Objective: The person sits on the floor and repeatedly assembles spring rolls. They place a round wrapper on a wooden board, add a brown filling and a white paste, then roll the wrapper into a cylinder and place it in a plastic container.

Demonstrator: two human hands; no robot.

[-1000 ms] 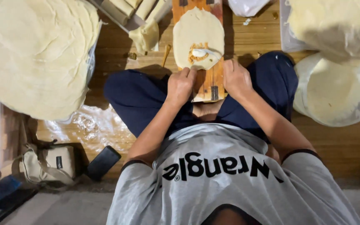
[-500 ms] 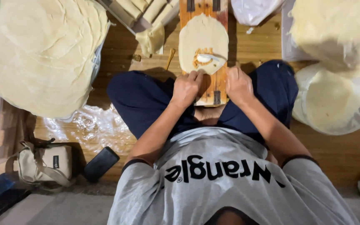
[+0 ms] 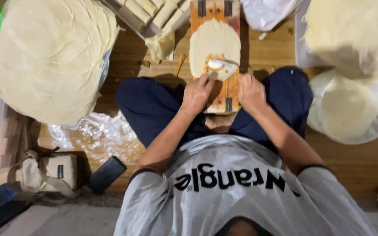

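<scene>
Wooden board [image 3: 228,94], orange-brown, grainy, with dark metal-looking strips. Thin round wrapper [image 3: 214,46] on it, pale, matt, doughy. Big wrapper stack [image 3: 51,57] far left, dry, floury, wrinkled. Floor [image 3: 123,48] of warm planks, slight sheen. Crinkled clear plastic [image 3: 95,135], glossy. Canvas pouch [image 3: 51,171], beige, matt. Dark slab [image 3: 106,174], smooth, glossy. Grey cloth shirt [image 3: 241,196], soft, matt.

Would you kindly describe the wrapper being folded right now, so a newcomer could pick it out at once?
Start at the wooden board lying between the seated person's knees. On it lies one pale round wrapper, its near edge folded over filling by the left hand, with the right hand beside it. Unlike the big stacked piles around, it is single and filled.
</scene>
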